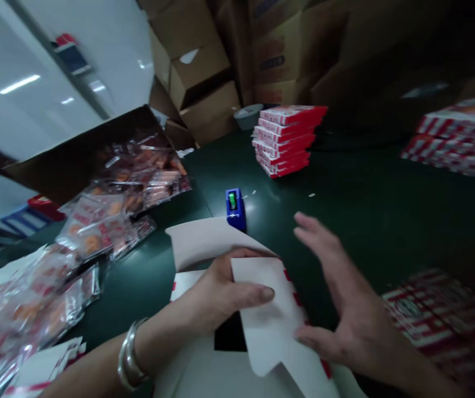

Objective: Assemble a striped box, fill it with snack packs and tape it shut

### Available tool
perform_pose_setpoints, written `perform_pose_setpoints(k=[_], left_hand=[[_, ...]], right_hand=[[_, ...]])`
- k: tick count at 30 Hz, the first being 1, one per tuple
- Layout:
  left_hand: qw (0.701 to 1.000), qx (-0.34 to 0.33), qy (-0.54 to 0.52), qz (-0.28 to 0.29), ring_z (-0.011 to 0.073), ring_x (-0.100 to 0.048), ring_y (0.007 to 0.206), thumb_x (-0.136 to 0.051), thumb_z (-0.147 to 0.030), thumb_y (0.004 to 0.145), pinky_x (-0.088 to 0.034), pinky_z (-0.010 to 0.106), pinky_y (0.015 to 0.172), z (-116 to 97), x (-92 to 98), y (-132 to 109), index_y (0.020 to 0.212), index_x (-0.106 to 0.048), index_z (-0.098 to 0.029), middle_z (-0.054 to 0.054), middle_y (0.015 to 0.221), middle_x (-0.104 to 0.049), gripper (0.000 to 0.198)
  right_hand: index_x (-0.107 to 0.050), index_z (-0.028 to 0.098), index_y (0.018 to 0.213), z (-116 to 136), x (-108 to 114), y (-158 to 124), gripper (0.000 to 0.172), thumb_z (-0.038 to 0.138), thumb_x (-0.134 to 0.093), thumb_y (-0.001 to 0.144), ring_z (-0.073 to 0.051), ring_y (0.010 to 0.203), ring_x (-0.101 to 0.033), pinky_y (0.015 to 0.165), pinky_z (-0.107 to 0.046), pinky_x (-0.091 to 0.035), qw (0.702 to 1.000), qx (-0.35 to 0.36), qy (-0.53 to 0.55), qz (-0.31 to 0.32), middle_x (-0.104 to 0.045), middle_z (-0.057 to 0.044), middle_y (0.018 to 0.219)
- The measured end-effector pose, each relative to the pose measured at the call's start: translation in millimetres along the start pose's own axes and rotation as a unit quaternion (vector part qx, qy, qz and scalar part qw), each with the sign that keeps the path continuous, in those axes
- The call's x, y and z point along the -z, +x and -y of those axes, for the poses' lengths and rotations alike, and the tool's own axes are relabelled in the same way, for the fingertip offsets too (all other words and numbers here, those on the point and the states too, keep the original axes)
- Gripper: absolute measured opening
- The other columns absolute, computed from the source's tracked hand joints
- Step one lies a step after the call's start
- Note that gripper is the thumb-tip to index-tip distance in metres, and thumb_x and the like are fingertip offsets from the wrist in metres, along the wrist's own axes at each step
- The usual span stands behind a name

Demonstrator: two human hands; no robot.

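Observation:
A white carton (204, 370) with red-striped outer edges lies opened at the near edge of the dark green table, its inner side showing. My left hand (229, 287), with silver bangles at the wrist, grips a white flap (262, 315) of this carton, thumb on top and fingers behind it. To the right of the carton my right hand (340, 298) is open, fingers spread, its thumb close to the carton's right edge; whether they touch I cannot tell. Just beyond the carton's far flap sits a blue tape dispenser (236, 209) with a green part.
Clear plastic packets (100, 226) spill from a cardboard box (79, 149) at left. A stack of red-and-white cartons (285, 141) stands at the back, with more striped cartons (461, 138) at far right and others (436, 315) near right. Brown boxes (199, 72) are piled behind.

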State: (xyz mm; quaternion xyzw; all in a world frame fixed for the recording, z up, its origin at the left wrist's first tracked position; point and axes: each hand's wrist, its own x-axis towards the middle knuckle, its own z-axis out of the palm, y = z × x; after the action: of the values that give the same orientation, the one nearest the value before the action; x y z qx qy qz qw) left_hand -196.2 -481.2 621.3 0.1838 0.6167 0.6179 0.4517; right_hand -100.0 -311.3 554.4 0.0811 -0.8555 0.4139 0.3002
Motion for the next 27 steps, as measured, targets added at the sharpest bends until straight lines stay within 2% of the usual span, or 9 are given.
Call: perform_pose_setpoints(k=[4,7,11,13,15,17,21,24,27], left_hand=[[0.989,-0.099,0.102,-0.044,0.0214,-0.063,0.091,-0.067,-0.035,0.080,-0.049,0.031,0.079,-2.4,0.3,1.8,0.111,-0.061,-0.012,0.011,0.101,-0.067,0.039],[0.961,-0.181,0.172,-0.115,0.0227,-0.063,0.097,-0.050,-0.038,0.091,-0.048,0.033,0.085,-4.7,6.7,-4.0,0.108,-0.062,-0.010,0.012,0.104,-0.067,0.035],[0.804,-0.366,0.387,-0.264,0.0216,-0.059,0.106,-0.052,-0.020,0.090,-0.044,0.035,0.095,-1.1,18.8,-43.3,0.107,-0.062,-0.015,0.009,0.110,-0.066,0.021],[0.725,-0.379,0.443,-0.366,0.0194,-0.058,0.100,-0.052,-0.014,0.089,-0.045,0.033,0.090,5.2,27.7,-70.7,0.100,-0.062,-0.019,0.006,0.103,-0.066,0.016],[0.743,-0.311,0.471,-0.360,0.0184,-0.058,0.093,-0.051,-0.013,0.089,-0.046,0.032,0.084,14.5,37.6,-92.0,0.097,-0.061,-0.020,0.005,0.096,-0.066,0.014],[0.786,-0.230,0.520,-0.242,0.0211,-0.057,0.102,-0.049,-0.012,0.089,-0.044,0.036,0.091,25.0,45.0,-101.5,0.097,-0.062,-0.020,0.006,0.102,-0.067,0.017],[0.774,-0.178,0.600,-0.099,0.0292,-0.049,0.118,-0.054,-0.014,0.087,-0.034,0.048,0.103,39.8,51.2,-92.5,0.098,-0.062,-0.020,0.008,0.112,-0.065,0.015],[0.790,-0.189,0.533,-0.238,0.0253,-0.055,0.106,-0.057,-0.019,0.085,-0.044,0.043,0.093,46.0,60.1,-81.2,0.103,-0.057,-0.020,0.009,0.109,-0.062,0.018],[0.734,-0.240,0.522,-0.363,0.0294,-0.042,0.126,-0.057,-0.015,0.084,-0.037,0.050,0.103,49.5,71.3,-76.7,0.127,-0.045,-0.021,0.014,0.135,-0.047,0.045]], right_hand=[[-0.005,0.024,0.151,0.6,-5.7,27.2,0.102,0.060,-0.064,0.077,-0.037,0.138,-0.030,0.105,-0.056,-0.038,0.999,0.007,-0.012,0.034,-0.019,-0.014,0.155],[-0.007,0.027,0.151,-7.5,-19.8,24.2,0.089,0.049,-0.059,0.083,-0.039,0.130,-0.041,0.094,-0.057,-0.049,0.998,-0.020,-0.046,0.032,-0.025,-0.014,0.153],[-0.023,0.031,0.148,-19.9,-24.3,17.6,0.071,0.045,-0.053,0.086,-0.043,0.136,-0.029,0.086,-0.056,-0.055,0.990,0.051,-0.127,0.032,-0.019,-0.008,0.156],[-0.020,0.025,0.150,-20.9,-23.8,18.0,0.077,0.048,-0.054,0.085,-0.044,0.132,-0.036,0.073,-0.049,-0.060,0.987,0.050,-0.147,0.048,-0.023,-0.013,0.154],[-0.015,0.019,0.152,-18.9,-24.1,19.5,0.083,0.049,-0.054,0.084,-0.042,0.120,-0.051,0.062,-0.044,-0.061,0.985,0.033,-0.162,0.052,-0.032,-0.019,0.149],[-0.014,0.017,0.152,-15.4,-25.1,20.9,0.082,0.048,-0.053,0.086,-0.037,0.107,-0.062,0.061,-0.042,-0.061,0.982,0.032,-0.182,0.050,-0.044,-0.020,0.141],[-0.024,0.022,0.148,-9.8,-25.1,24.4,0.068,0.039,-0.053,0.088,-0.031,0.110,-0.062,0.078,-0.040,-0.061,0.976,0.089,-0.189,0.053,-0.053,-0.015,0.133],[-0.044,0.025,0.132,-10.7,-22.0,29.1,0.046,0.026,-0.055,0.087,-0.026,0.119,-0.056,0.093,-0.039,-0.055,0.971,0.185,-0.120,0.091,-0.051,-0.010,0.136],[-0.058,0.028,0.110,-13.2,-17.4,33.4,0.030,0.012,-0.049,0.086,-0.020,0.118,-0.057,0.099,-0.037,-0.050,0.944,0.278,-0.064,0.166,-0.060,-0.003,0.128]])
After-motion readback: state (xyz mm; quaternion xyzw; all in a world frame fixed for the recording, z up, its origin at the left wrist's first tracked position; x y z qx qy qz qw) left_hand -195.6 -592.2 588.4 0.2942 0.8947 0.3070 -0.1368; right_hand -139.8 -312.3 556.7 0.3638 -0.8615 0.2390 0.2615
